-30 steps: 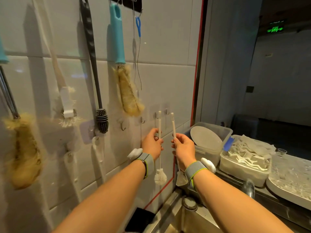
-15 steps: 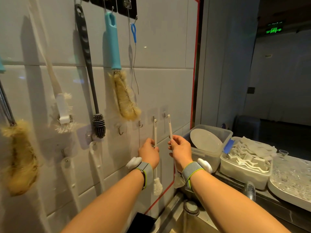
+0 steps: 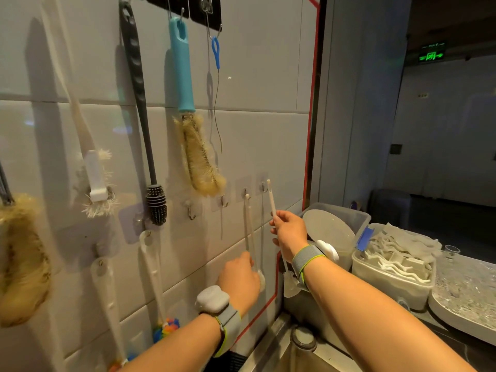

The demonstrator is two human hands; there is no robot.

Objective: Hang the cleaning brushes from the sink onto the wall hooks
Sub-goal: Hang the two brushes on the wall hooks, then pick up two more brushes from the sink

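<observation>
Only sign w/ anything on it: green lit exit sign [image 3: 431,55], high on the dark wall in the far room, upper right. Shows a pictogram plus an arrow pointing right; a thin line of small green marks sits just above it, too small to read. No legible text, brand or nos. on the brushes, wall tiles, plastic bins or wrist bands.

One thin white brush [image 3: 249,232] hangs upright against the tiled wall, its top at a small wall hook [image 3: 245,192] and its bristle head low. A second thin white brush [image 3: 272,204] tilts slightly, tip just beside the rightmost hook [image 3: 264,187].
</observation>
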